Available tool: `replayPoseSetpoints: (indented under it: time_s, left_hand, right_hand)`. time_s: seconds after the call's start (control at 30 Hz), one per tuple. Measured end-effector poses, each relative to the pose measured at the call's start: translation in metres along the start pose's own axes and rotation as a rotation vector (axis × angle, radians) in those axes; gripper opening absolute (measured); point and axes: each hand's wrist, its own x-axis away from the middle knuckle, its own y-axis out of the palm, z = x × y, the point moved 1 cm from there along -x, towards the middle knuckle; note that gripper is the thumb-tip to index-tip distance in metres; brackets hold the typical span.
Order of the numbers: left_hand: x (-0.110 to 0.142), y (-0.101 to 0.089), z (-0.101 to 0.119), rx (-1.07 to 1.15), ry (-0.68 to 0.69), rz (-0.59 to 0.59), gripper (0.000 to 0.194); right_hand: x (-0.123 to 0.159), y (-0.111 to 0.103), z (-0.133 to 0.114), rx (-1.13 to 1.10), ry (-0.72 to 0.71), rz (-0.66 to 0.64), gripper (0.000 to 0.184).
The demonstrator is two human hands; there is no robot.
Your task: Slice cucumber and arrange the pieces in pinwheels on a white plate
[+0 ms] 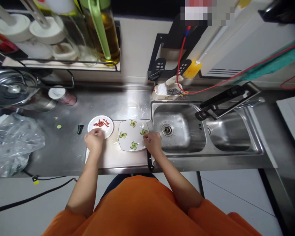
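My left hand (94, 141) rests on the near rim of a small round white plate (109, 131) holding several red pieces (101, 123); its fingers are curled, and what they pinch is hidden. My right hand (152, 143) is closed in a pinch at the right edge of a square white plate (132, 133), next to one of several green pinwheel garnishes (144, 131). Both plates sit on a pale cutting board (118, 157). A black-handled knife (149, 161) lies under my right wrist.
A double steel sink (186, 144) with a dark faucet (223, 101) lies to the right. A crumpled plastic bag (12, 144) sits at the left. A pot lid (12, 88), a small jar (62, 95), oil bottles (105, 32) and a sponge tray (167, 90) line the back.
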Motion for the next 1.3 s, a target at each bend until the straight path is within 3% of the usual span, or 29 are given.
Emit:
replayPoseSetpoints:
  time_s: [0.3,0.67,0.83,1.0,1.07,1.3]
  left_hand:
    - [-0.024,0.009,0.001,-0.020,-0.145,-0.060,0.034]
    - [-0.020,-0.001,0.000,-0.039,-0.123,-0.087,0.031]
    - [0.015,-0.011,0.003,0.011,0.051,-0.096,0.029]
    - [0.068,0.002,0.024,0.292,0.466,-0.323,0.017]
    - [0.082,0.012,0.032,0.337,0.574,-0.371,0.015]
    - [0.100,0.037,0.042,0.361,0.656,-0.459,0.011]
  right_hand:
    - [0.005,0.005,-0.012,0.019,-0.070,-0.005,0.014]
    - [0.008,0.001,-0.013,0.040,0.003,-0.048,0.016]
    - [0.011,-0.001,-0.013,0.040,-0.020,-0.043,0.016]
    - [0.016,0.002,-0.015,0.066,-0.021,-0.080,0.016]
    - [0.018,0.004,-0.017,0.068,-0.026,-0.107,0.016]
    - [0.024,0.019,-0.019,0.078,-0.036,-0.165,0.014]
